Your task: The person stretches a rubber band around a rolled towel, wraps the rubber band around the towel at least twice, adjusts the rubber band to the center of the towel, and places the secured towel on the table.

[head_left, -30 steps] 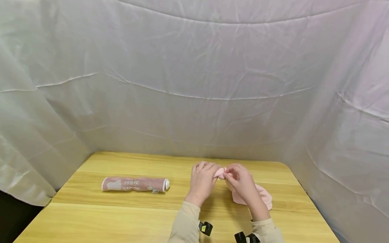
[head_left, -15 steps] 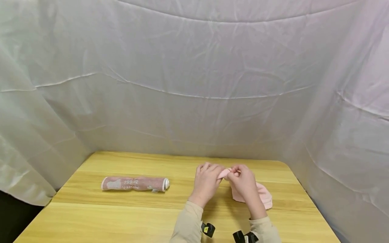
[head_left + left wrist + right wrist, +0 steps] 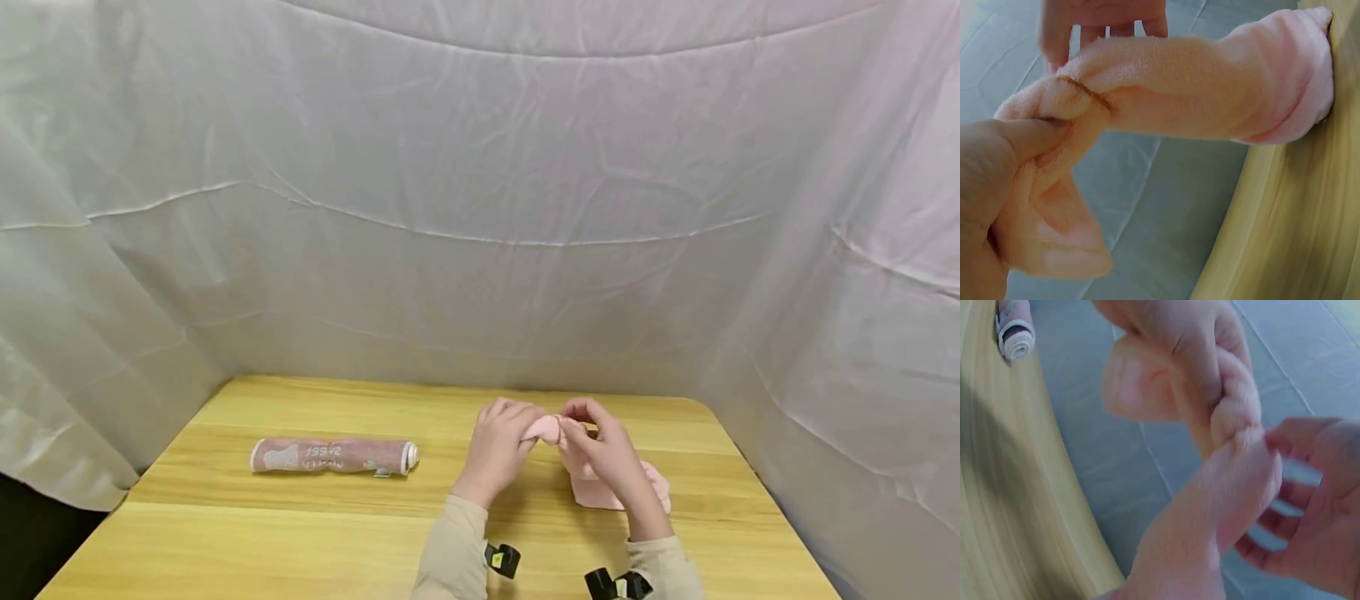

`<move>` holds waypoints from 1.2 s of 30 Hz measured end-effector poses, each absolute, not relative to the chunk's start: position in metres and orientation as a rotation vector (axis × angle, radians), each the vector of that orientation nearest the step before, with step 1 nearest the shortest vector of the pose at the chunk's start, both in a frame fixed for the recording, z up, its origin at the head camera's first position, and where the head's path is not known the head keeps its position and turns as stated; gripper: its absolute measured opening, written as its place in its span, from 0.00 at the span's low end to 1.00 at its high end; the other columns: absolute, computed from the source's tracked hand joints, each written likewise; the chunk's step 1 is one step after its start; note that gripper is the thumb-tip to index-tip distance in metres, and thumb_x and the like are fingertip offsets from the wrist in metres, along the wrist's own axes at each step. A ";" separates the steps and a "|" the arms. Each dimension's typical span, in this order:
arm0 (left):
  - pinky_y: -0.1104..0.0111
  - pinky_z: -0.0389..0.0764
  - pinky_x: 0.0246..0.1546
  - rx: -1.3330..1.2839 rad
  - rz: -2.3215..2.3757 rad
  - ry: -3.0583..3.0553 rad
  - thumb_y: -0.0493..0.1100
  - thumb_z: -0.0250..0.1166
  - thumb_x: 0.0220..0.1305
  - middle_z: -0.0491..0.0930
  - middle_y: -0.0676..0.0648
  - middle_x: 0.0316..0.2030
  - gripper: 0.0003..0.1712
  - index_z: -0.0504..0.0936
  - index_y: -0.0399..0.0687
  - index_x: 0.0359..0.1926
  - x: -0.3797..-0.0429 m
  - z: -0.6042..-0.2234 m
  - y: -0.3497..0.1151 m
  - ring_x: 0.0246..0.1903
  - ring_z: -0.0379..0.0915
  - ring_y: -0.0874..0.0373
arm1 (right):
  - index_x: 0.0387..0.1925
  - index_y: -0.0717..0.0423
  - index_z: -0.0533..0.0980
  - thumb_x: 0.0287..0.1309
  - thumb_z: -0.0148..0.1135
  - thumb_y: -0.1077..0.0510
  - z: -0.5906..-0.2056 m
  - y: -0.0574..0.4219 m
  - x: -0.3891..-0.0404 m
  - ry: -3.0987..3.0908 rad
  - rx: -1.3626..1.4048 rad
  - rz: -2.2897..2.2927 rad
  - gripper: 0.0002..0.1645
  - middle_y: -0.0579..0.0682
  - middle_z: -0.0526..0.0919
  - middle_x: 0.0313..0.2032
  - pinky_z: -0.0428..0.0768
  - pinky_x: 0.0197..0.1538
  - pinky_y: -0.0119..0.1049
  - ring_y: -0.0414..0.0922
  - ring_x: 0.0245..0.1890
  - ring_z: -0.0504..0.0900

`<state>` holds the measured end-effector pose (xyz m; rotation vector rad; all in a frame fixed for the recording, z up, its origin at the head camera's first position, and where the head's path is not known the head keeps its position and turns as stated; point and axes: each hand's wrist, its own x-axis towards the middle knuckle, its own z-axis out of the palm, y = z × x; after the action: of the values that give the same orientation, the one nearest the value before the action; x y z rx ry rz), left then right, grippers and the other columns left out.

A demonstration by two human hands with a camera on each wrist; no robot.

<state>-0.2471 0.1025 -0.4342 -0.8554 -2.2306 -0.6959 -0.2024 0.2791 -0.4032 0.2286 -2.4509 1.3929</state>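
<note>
A plush pink towel runs from the left hand to the tabletop, gathered into a twisted neck with a thin brown band across it. My left hand grips the towel above the band, thumb pressed into the fabric. A loose flap hangs below that hand. My right hand is at the neck by the band, thumb and a fingertip pinching there while its other fingers extend behind the towel. In the head view, the right forearm partly hides the towel's lower end.
A rolled mauve towel with white lettering lies to the left on the wooden table. Its white spiral end shows in the right wrist view. Grey fabric curtains surround the table's back and sides.
Both hands shifted right with the towel's neck, then came back left. The right hand's fingers have spread wider around the neck. The rolled towel has stayed put.
</note>
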 end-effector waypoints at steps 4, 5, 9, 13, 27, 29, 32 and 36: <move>0.58 0.75 0.54 -0.885 -0.733 -2.184 0.46 0.68 0.58 0.86 0.59 0.45 0.14 0.84 0.58 0.47 -0.249 -0.433 0.097 0.46 0.76 0.60 | 0.46 0.53 0.82 0.63 0.61 0.61 -0.410 0.284 -0.205 -2.381 0.465 1.282 0.11 0.53 0.84 0.48 0.79 0.47 0.31 0.32 0.49 0.78; 0.58 0.74 0.55 -0.892 -0.736 -2.176 0.47 0.67 0.59 0.86 0.59 0.45 0.13 0.84 0.58 0.46 -0.249 -0.433 0.096 0.46 0.76 0.61 | 0.45 0.53 0.83 0.62 0.61 0.62 -0.411 0.285 -0.205 -2.366 0.507 1.265 0.10 0.54 0.85 0.48 0.79 0.47 0.31 0.30 0.49 0.77; 0.58 0.74 0.56 -0.927 -0.742 -2.156 0.48 0.67 0.59 0.86 0.59 0.45 0.12 0.84 0.60 0.44 -0.249 -0.431 0.094 0.46 0.76 0.61 | 0.41 0.51 0.82 0.59 0.63 0.65 -0.414 0.289 -0.204 -2.331 0.601 1.173 0.10 0.53 0.84 0.46 0.79 0.44 0.28 0.28 0.47 0.76; 0.59 0.73 0.58 -0.966 -0.747 -2.150 0.48 0.66 0.59 0.85 0.59 0.46 0.10 0.84 0.60 0.43 -0.248 -0.429 0.094 0.47 0.76 0.62 | 0.36 0.49 0.79 0.55 0.62 0.68 -0.416 0.291 -0.206 -2.302 0.683 0.998 0.11 0.49 0.82 0.42 0.76 0.39 0.28 0.33 0.42 0.74; 0.55 0.73 0.58 -0.921 -0.863 -2.224 0.47 0.65 0.62 0.86 0.58 0.46 0.11 0.84 0.59 0.45 -0.251 -0.425 0.086 0.46 0.78 0.60 | 0.21 0.44 0.69 0.45 0.64 0.62 -0.411 0.292 -0.207 -2.271 0.766 0.677 0.12 0.44 0.74 0.36 0.66 0.42 0.36 0.40 0.40 0.66; 0.55 0.74 0.57 -0.904 -0.882 -2.218 0.47 0.65 0.62 0.86 0.57 0.45 0.11 0.84 0.58 0.46 -0.251 -0.424 0.084 0.46 0.78 0.60 | 0.23 0.44 0.71 0.46 0.66 0.60 -0.412 0.293 -0.207 -2.286 0.735 0.674 0.11 0.43 0.75 0.37 0.68 0.43 0.37 0.40 0.41 0.67; 0.57 0.75 0.54 -0.895 -0.878 -2.206 0.46 0.66 0.61 0.86 0.56 0.46 0.12 0.84 0.57 0.47 -0.252 -0.425 0.083 0.45 0.77 0.59 | 0.28 0.44 0.74 0.48 0.68 0.58 -0.413 0.294 -0.207 -2.322 0.685 0.698 0.09 0.42 0.77 0.39 0.70 0.46 0.39 0.40 0.44 0.69; 0.58 0.76 0.50 -0.874 -0.887 -2.213 0.46 0.67 0.60 0.86 0.55 0.45 0.13 0.84 0.55 0.47 -0.251 -0.425 0.083 0.44 0.77 0.58 | 0.38 0.46 0.75 0.51 0.70 0.54 -0.413 0.293 -0.204 -2.402 0.601 0.783 0.13 0.42 0.78 0.42 0.72 0.50 0.43 0.41 0.48 0.72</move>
<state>-0.2512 0.0828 -0.4255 -0.8742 -2.2128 -0.8873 -0.2044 0.2928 -0.4131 0.6010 -2.4018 0.7830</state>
